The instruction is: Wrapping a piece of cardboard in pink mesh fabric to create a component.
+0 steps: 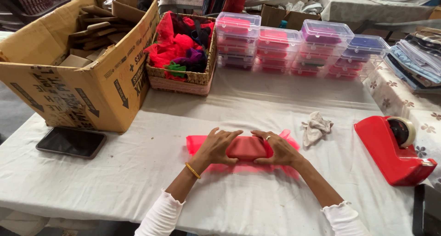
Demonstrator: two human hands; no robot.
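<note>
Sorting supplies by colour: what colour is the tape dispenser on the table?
The tape dispenser is bright red, seen clearly in the head view.

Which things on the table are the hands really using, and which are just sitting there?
In use:
left hand
right hand
small red bundle pressed between both hands
red net sheet spread beneath it

Just lying about:
cardboard box
basket of coloured net
stacked clear plastic boxes
phone
crumpled rag
red tape dispenser
</note>
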